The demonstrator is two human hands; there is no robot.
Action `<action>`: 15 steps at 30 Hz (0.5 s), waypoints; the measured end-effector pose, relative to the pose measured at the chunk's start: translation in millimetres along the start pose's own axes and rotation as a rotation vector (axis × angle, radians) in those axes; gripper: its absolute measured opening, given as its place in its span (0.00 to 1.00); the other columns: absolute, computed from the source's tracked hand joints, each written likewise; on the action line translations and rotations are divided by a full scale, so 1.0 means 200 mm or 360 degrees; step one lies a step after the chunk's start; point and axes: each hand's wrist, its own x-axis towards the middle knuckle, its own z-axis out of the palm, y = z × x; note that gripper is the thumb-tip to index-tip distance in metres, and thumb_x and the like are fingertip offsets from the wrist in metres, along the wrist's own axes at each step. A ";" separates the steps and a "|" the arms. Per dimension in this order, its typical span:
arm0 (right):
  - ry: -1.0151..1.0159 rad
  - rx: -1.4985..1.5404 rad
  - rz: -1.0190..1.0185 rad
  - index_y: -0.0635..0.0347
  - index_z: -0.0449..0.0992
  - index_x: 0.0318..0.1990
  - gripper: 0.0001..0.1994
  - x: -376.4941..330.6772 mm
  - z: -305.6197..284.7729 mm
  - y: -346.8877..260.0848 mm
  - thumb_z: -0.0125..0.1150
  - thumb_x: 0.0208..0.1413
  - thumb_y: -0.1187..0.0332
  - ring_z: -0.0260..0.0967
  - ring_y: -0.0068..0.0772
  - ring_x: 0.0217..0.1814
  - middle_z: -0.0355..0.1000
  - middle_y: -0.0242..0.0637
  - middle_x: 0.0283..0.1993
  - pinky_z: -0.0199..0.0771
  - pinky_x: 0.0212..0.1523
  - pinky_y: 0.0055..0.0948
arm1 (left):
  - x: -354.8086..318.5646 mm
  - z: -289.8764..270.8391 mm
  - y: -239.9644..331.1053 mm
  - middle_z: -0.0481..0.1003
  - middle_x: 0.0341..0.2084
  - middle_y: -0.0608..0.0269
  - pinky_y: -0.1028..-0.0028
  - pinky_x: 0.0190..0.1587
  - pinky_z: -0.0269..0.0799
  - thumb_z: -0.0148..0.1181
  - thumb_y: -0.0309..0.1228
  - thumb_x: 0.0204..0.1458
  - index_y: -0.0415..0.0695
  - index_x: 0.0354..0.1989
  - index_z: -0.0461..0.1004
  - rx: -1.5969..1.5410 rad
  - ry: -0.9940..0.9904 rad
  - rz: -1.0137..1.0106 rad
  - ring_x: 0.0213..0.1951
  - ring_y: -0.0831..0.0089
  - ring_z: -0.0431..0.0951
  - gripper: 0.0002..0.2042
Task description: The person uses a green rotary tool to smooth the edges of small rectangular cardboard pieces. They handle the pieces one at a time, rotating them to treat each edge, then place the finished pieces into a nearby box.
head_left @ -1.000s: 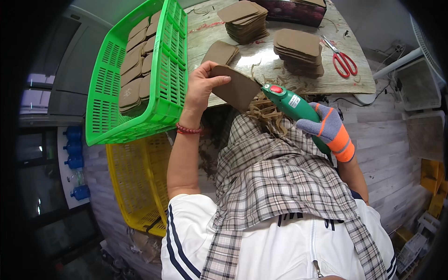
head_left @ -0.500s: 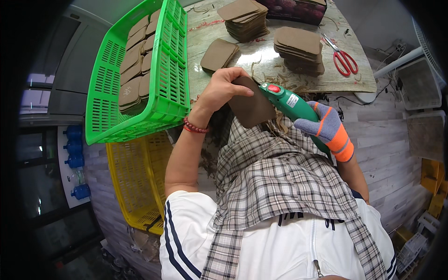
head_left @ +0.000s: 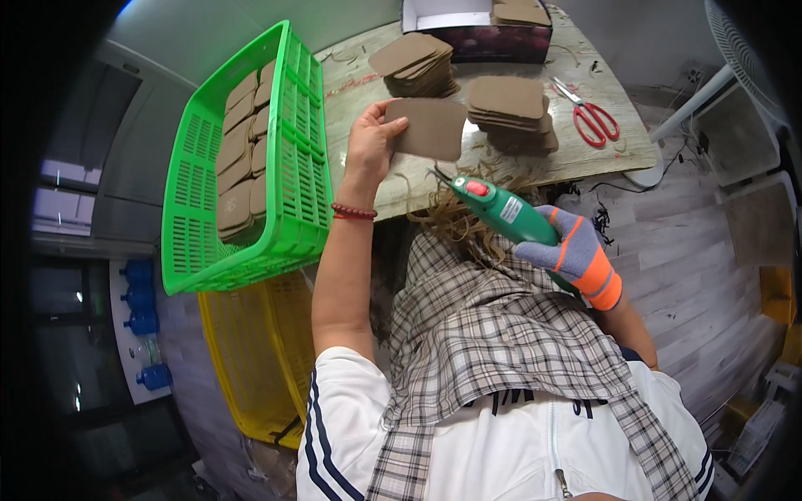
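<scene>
left hand (head_left: 368, 146): pinching the left edge of the brown piece (head_left: 430, 131), over the near side of the table (head_left: 344, 113), presumably to leave other edges exposed. right hand (head_left: 572, 250): gloved, wrapped around the green tool (head_left: 508, 215). curled strips (head_left: 455, 219) clutter the near edge; green crate (head_left: 314, 200) bounds left; scissors (head_left: 591, 121) lie right.

Handheld tool (head_left: 505, 212): green, red switch (head_left: 478, 188). Glove (head_left: 576, 252): grey, orange bands. Sheet (head_left: 430, 130), stacks (head_left: 505, 98): brown. Upper basket (head_left: 305, 159) bright green, lower basket (head_left: 251, 359) yellow. Scissor handles (head_left: 582, 109), bracelet (head_left: 354, 213): red. Apron (head_left: 493, 338): beige-black plaid. Shirt (head_left: 501, 455): white, navy sleeve stripes.
</scene>
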 end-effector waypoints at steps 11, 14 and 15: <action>0.0087 -0.0041 -0.0108 0.67 0.73 0.46 0.27 0.00 -0.04 0.02 0.73 0.41 0.58 0.70 0.18 0.32 0.75 0.37 0.33 0.72 0.35 0.21 | 0.30 0.27 -0.14 0.69 0.49 0.49 0.68 0.54 0.64 0.58 0.22 0.46 0.36 0.56 0.65 0.1601 0.0185 0.0910 0.51 0.60 0.69 0.25; 0.0091 -0.0035 -0.0078 0.67 0.73 0.45 0.27 0.01 -0.04 0.02 0.73 0.41 0.58 0.70 0.18 0.31 0.75 0.37 0.33 0.72 0.34 0.21 | 0.20 -0.15 -0.20 0.65 0.53 0.47 0.54 0.62 0.48 0.61 0.31 0.44 0.41 0.54 0.66 0.2295 0.0764 0.0872 0.59 0.52 0.59 0.25; 0.0092 -0.0062 -0.0079 0.68 0.73 0.45 0.27 0.01 -0.03 0.02 0.73 0.42 0.58 0.70 0.18 0.31 0.75 0.37 0.33 0.72 0.34 0.21 | 0.15 -0.27 -0.23 0.65 0.54 0.47 0.53 0.62 0.49 0.62 0.34 0.45 0.41 0.53 0.67 0.2531 0.0909 0.0680 0.59 0.52 0.59 0.25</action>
